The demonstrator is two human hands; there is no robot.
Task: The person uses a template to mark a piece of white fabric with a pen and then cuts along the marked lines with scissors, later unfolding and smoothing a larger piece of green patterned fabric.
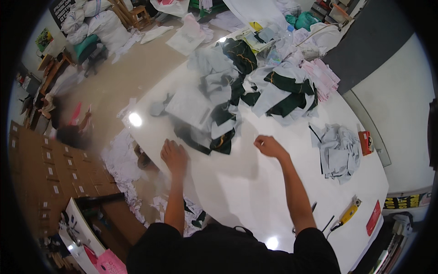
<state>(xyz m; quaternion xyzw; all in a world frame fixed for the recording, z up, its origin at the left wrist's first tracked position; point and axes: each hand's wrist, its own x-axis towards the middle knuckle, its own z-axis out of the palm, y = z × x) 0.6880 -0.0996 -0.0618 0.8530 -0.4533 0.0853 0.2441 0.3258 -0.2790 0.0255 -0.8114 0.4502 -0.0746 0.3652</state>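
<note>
My left hand [174, 156] is over the left edge of the white table [237, 182], palm down with its fingers stretched out and a little apart. No object shows in it. My right hand [270, 146] hovers above the table, thumb and fingertips pressed together; anything pinched there is too small to make out. Beyond both hands lies a loose spread of grey cloth pieces [189, 107], with dark green pieces [222, 140] marked by yellowish lines among them. A second heap of grey and dark green cloth [285, 93] sits to its right. Neither hand visibly touches the cloth.
At the right are a crumpled grey cloth pile [340, 150], a small red box [365, 143], a yellow cutter tool [349, 213] and a red flat item [373, 217]. Pink cloth [319, 77] and a bottle [288, 34] stand farther back. Cardboard boxes [54, 169] and a person [70, 121] are at left.
</note>
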